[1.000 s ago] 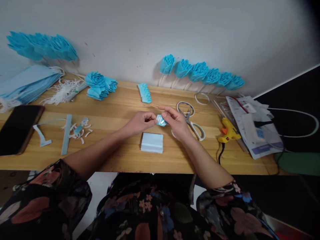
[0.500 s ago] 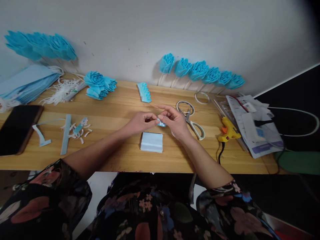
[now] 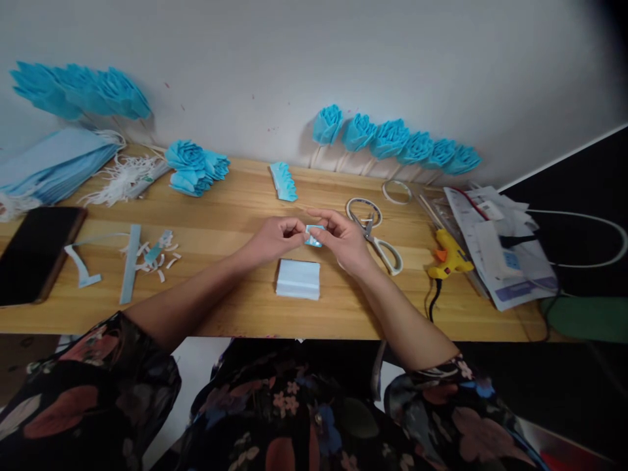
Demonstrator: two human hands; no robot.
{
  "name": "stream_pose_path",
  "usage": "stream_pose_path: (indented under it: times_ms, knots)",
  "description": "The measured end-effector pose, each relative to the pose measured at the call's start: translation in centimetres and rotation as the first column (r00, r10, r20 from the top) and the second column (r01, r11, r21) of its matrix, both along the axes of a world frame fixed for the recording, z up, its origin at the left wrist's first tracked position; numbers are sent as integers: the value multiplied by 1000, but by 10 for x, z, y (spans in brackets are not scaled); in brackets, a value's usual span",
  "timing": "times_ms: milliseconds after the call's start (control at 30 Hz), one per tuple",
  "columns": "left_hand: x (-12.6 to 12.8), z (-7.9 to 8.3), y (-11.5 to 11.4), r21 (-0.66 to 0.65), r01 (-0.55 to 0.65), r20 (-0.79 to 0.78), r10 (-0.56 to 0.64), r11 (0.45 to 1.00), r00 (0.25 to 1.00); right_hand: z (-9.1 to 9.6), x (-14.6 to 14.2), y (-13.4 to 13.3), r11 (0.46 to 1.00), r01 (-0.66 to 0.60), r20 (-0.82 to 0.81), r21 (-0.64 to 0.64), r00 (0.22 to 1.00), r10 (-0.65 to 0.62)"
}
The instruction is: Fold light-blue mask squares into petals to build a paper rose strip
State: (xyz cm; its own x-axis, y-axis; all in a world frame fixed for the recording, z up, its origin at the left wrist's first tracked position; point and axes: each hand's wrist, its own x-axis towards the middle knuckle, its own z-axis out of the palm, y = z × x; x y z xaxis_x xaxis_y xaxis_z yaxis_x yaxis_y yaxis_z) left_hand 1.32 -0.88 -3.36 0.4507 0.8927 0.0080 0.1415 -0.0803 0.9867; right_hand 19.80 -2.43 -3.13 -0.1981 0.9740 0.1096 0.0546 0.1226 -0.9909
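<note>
Between the fingertips of both hands is a small blue-and-white folded piece of fabric (image 3: 314,240), partly covered by the fingers. My left hand (image 3: 279,237) pinches its left edge, thumb and fingers closed. My right hand (image 3: 343,241) grips its right side between thumb and fingers, the index finger reaching out above. Just below lies a stack of light blue squares (image 3: 297,279) on the wooden table (image 3: 226,288). A blue piece with a scalloped edge (image 3: 283,181) rests farther back. Scissors (image 3: 385,252) with white handles lie right of my right hand, their tips over a tape roll (image 3: 364,212).
Blue fabric roses (image 3: 390,139) on sticks lean on the wall, and more roses (image 3: 193,167) lie at left. A yellow glue gun (image 3: 449,255) is at right beside papers (image 3: 510,281). Face masks (image 3: 63,160), a phone (image 3: 39,255) and cut scraps (image 3: 157,252) occupy the left.
The small blue-and-white piece now shows more of its face between my fingers. Both hands have shifted only slightly; the other things on the table stay where they were.
</note>
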Motion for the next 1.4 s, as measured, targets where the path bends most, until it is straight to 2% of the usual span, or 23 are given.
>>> stream_pose_path:
  times_ms: [167,267,333,500,700,867,1100,1233,1400]
  knots:
    - [1,5,0,-24,-51,3,51,998,999,0,4,1,995,69,-28,-78,997,-71]
    - [0,9,0,-9,-101,10,101,995,995,4,4,1,992,61,-68,-112,995,-69]
    - [-1,10,0,4,-122,12,122,993,993,6,3,1,995,40,-66,-89,997,-46]
    - [-3,13,-2,-52,-75,41,78,996,996,5,3,1,999,35,-3,-12,999,-35]
    - [2,8,-2,-72,-6,62,11,997,998,2,-1,-1,999,42,26,2,999,-42]
    - [3,6,-2,-95,25,118,-14,995,993,2,-2,-1,1000,7,-27,-21,1000,-8]
    - [0,9,-3,-60,-70,98,75,996,992,5,2,0,995,19,-53,-94,998,-24]
    - [0,10,-3,-46,-84,93,88,995,992,4,0,-1,999,-16,-22,-50,1000,15]
    - [1,10,-3,-63,-64,83,70,996,994,1,-1,-1,1000,24,32,-10,999,-23]
